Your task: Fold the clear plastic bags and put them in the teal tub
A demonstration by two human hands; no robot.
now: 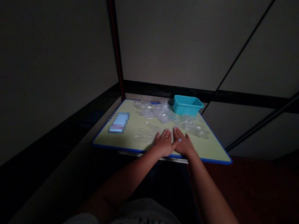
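My left hand [164,143] lies flat, palm down, near the front edge of the yellow table [128,142], its fingers on a clear plastic bag [145,134]. Beside it my right hand [183,144] is also palm down with fingers stretched out; the left thumb reaches across to it. Neither hand grips anything. More crumpled clear plastic [164,112] lies behind the hands, toward the back of the table. Another clear plastic piece [194,126] spreads out to the right of my right hand.
A turquoise basket [187,108] stands at the table's back right corner. At the left, a blurred rectangular object with a light surface [119,122] lies near the edge. Walls [166,44] rise behind and to the left.
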